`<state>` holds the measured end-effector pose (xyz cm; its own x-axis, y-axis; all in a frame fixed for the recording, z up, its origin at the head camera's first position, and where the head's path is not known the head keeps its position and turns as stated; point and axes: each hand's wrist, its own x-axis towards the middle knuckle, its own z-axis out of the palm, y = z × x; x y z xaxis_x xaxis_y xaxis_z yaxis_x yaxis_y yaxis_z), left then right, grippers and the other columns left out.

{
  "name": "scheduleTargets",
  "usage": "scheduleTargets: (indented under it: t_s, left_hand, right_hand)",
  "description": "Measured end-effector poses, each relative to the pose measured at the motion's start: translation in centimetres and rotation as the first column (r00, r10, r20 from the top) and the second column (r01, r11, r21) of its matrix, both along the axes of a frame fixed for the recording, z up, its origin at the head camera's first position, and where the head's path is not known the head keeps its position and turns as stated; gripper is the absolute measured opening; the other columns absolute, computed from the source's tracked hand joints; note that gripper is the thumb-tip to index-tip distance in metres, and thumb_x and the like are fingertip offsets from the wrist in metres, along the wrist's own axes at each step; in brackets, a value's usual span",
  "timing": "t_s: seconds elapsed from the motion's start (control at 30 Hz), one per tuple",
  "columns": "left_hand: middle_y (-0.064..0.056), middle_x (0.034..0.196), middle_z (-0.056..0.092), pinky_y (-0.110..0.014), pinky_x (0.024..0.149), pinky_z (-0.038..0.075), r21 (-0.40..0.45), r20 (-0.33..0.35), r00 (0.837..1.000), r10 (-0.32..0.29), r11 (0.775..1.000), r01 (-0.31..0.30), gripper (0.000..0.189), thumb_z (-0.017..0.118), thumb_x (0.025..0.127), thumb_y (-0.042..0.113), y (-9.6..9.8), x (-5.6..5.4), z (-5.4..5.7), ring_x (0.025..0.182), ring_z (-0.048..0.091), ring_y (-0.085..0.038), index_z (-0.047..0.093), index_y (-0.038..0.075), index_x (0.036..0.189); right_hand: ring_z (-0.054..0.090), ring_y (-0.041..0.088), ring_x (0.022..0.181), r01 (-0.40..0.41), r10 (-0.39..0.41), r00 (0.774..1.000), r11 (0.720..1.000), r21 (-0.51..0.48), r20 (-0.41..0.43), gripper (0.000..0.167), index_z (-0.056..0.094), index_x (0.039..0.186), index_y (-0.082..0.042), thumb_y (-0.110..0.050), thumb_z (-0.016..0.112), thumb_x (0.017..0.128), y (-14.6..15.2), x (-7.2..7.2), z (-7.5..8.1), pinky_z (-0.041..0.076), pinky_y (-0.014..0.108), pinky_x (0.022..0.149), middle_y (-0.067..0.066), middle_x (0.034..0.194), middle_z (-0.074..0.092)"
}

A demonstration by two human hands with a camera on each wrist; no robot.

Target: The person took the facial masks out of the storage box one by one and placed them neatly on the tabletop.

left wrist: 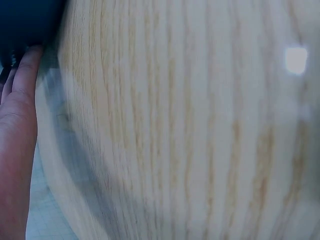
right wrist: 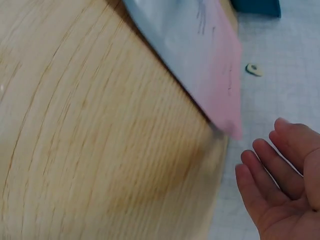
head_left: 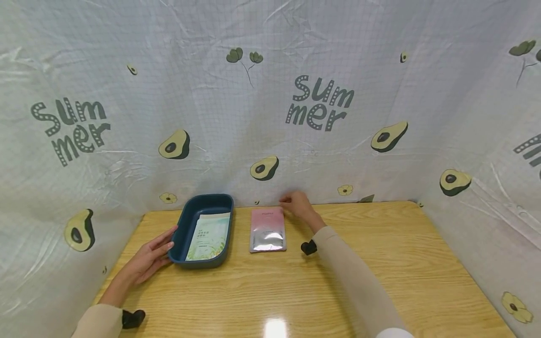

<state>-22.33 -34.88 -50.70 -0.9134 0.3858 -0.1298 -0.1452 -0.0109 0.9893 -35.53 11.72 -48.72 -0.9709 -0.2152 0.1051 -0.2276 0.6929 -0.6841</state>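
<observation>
A flat pink-and-silver sachet (head_left: 267, 230) lies on the wooden table, its pink end toward the back edge. Beside its far right corner is my right hand (head_left: 298, 206), fingers loosely bent. In the right wrist view that hand (right wrist: 285, 175) shows a visible gap from the sachet's pink corner (right wrist: 227, 115) and holds nothing. My left hand (head_left: 150, 258) rests its extended fingers against the left wall of a dark blue bin (head_left: 181, 239). Inside the bin lies a pale green and white sachet (head_left: 209, 237) with printed plants. In the left wrist view, only part of the left hand (left wrist: 20, 110) shows.
Behind the table (head_left: 262, 291) hangs a pale curtain (head_left: 220, 117) printed with avocados and "summer" lettering, close along the back edge and both sides. A dark strap piece shows at each wrist.
</observation>
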Motion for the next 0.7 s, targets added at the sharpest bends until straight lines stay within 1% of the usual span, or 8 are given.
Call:
scheduleTargets:
  t_s: [0.1,0.27,0.47,0.57,0.7]
  left_hand:
    - [-0.028,0.165,-0.011,-0.029,0.096,0.053,0.013,0.001,1.0,-0.006,1.0,0.006,0.067,0.045,0.11,0.014,0.0,0.0,0.0,0.122,0.057,-0.003,0.004,0.01,0.164]
    - [-0.027,0.166,-0.01,-0.03,0.097,0.053,0.022,0.003,1.0,-0.004,1.0,0.004,0.067,0.044,0.11,0.014,0.0,0.0,0.0,0.123,0.058,-0.005,0.004,0.01,0.164]
    - [-0.028,0.165,-0.011,-0.029,0.096,0.053,0.017,0.008,1.0,0.008,1.0,-0.008,0.068,0.045,0.11,0.015,0.1,0.0,-0.1,0.121,0.058,-0.002,0.004,0.01,0.164]
    - [-0.028,0.165,-0.011,-0.028,0.096,0.054,0.008,0.008,1.0,0.011,1.0,-0.011,0.069,0.046,0.11,0.015,0.1,0.0,0.0,0.12,0.058,-0.001,0.004,0.01,0.164]
    - [-0.028,0.165,-0.01,-0.028,0.095,0.054,-0.004,0.0,1.0,0.004,1.0,-0.004,0.069,0.045,0.11,0.015,0.0,0.2,-0.1,0.12,0.057,-0.001,0.003,0.01,0.164]
  right_hand:
    - [0.069,0.025,0.104,-0.029,0.029,0.999,1.0,-0.006,0.017,0.02,0.077,0.111,0.0,-0.012,0.071,0.096,-0.4,0.2,0.4,0.056,0.036,0.091,0.012,0.109,0.075]
    - [0.068,0.023,0.105,-0.083,0.084,0.996,0.996,-0.02,0.029,0.024,0.076,0.116,0.0,-0.014,0.071,0.097,-0.8,0.3,0.6,0.056,0.035,0.089,0.011,0.113,0.074]
    - [0.068,0.027,0.107,-0.166,0.165,0.986,0.985,-0.05,-0.019,0.026,0.074,0.117,0.003,-0.012,0.071,0.097,-1.6,0.4,0.7,0.056,0.037,0.09,0.013,0.112,0.075]
    - [0.067,0.028,0.11,-0.186,0.185,0.982,0.982,-0.037,-0.041,0.026,0.074,0.118,0.002,-0.013,0.07,0.097,-2.1,0.5,0.9,0.055,0.038,0.092,0.012,0.113,0.075]
    - [0.067,0.026,0.112,-0.207,0.206,0.977,0.978,-0.017,-0.053,0.027,0.075,0.119,0.0,-0.016,0.071,0.097,-3.1,0.6,1.0,0.054,0.036,0.094,0.009,0.114,0.075]
